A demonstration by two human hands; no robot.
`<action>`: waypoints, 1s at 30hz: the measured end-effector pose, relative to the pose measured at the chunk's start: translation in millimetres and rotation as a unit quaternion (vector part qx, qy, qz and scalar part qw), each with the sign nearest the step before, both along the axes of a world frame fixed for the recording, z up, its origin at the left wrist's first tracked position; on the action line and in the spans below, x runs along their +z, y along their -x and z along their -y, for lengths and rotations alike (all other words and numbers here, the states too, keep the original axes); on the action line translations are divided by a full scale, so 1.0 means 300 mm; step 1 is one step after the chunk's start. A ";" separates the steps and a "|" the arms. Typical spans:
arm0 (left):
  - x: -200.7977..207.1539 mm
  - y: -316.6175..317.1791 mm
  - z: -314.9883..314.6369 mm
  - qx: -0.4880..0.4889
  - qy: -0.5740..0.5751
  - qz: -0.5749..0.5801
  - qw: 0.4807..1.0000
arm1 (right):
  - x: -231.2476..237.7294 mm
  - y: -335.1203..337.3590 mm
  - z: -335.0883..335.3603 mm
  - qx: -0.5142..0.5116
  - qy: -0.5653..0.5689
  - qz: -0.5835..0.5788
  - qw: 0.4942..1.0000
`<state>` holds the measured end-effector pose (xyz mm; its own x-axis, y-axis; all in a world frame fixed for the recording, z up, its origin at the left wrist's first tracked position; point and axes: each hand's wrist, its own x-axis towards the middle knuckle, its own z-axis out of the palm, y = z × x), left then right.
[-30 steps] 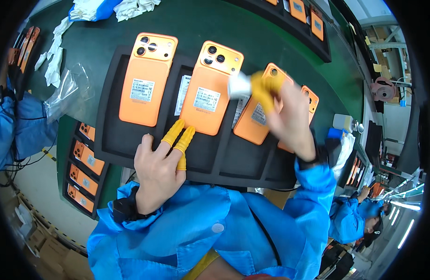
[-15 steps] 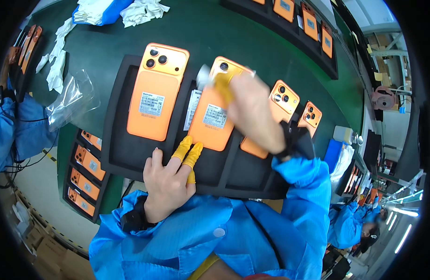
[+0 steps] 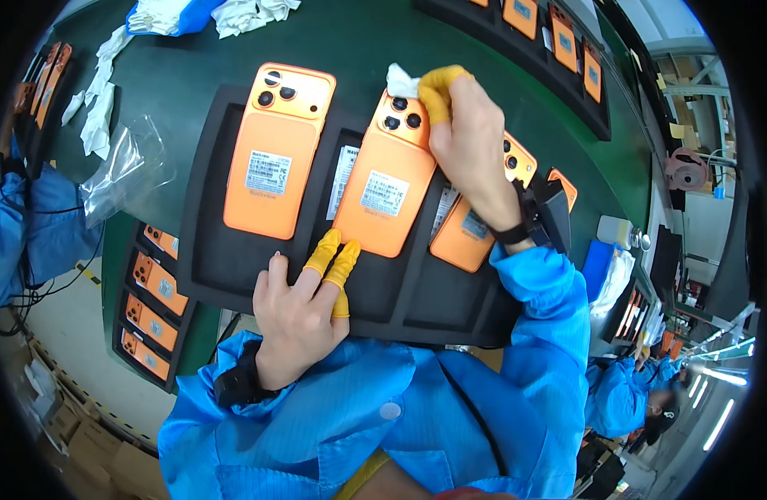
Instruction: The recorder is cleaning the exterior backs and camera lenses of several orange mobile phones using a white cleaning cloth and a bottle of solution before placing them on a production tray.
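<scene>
An orange phone (image 3: 392, 196), back up, lies in the middle of a black foam tray (image 3: 212, 287). White cloth (image 3: 402, 82) is pinched in my right hand (image 3: 471, 137) at this phone's top edge, just above its camera lenses. Yellow finger cots cover the gripping fingertips. My left hand (image 3: 298, 312) has its fingers stretched out, and two fingers in yellow cots touch the phone's bottom edge. To the left, a second orange phone (image 3: 275, 171) rests in its own compartment. A third phone (image 3: 464, 237) lies to the right, partly hidden by my right hand and wrist.
Another tray of orange phones (image 3: 558, 42) stands at the far right, and one more (image 3: 154, 292) at lower left. A clear plastic bag (image 3: 129, 179) and white cloths (image 3: 98, 125) lie on the green table at left. A co-worker's blue sleeve (image 3: 54, 225) shows at the left edge.
My right hand has moved up with the cloth, from beside the phone's camera area to its top edge, uncovering the lenses. My left hand stays at the bottom edge.
</scene>
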<state>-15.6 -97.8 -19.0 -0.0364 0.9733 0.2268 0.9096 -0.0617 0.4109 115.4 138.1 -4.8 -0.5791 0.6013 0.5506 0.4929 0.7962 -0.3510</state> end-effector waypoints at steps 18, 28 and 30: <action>-0.048 -0.033 -0.009 0.038 -0.040 -0.049 0.997 | -0.029 -0.058 0.341 0.134 0.060 0.094 0.985; -0.050 -0.028 -0.023 0.046 -0.056 -0.019 0.997 | -0.050 -0.057 0.333 0.065 0.060 0.091 0.992; -0.055 -0.030 -0.012 0.042 -0.055 -0.019 0.997 | -0.014 -0.053 0.402 0.136 0.097 0.095 0.981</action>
